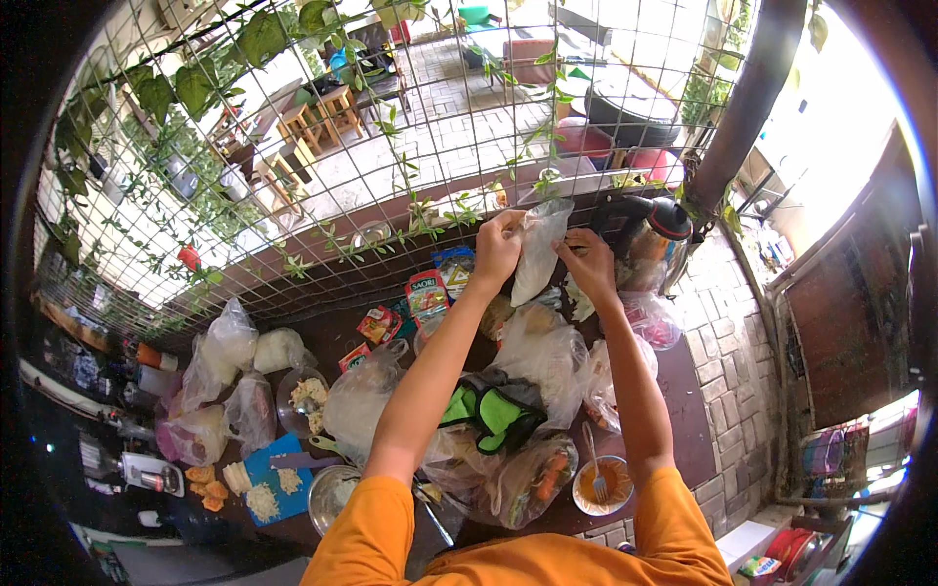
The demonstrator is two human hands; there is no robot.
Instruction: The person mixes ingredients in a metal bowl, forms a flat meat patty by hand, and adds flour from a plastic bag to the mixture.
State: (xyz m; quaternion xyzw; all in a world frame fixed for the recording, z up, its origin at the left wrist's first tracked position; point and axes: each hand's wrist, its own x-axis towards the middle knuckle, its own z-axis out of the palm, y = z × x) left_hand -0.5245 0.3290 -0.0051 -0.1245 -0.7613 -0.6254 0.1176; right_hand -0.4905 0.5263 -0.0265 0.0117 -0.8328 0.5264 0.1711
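L hand's and R hand's grips pinched a clear plastic bag w/ whitish contents over brown tabletop's far end; pale bits already chopped, bag apparently not yet emptied

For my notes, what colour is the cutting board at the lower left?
The cutting board is blue; the head view shows it best.

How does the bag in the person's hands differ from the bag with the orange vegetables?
The held bag is raised between the left hand and right hand; the vegetable bag lies on the table.
The held bag looks narrow, tapering downward; the vegetable bag is broad and bulging.
The held bag looks whitish; the vegetable bag shows orange inside.
Both look like thin, see-through plastic.
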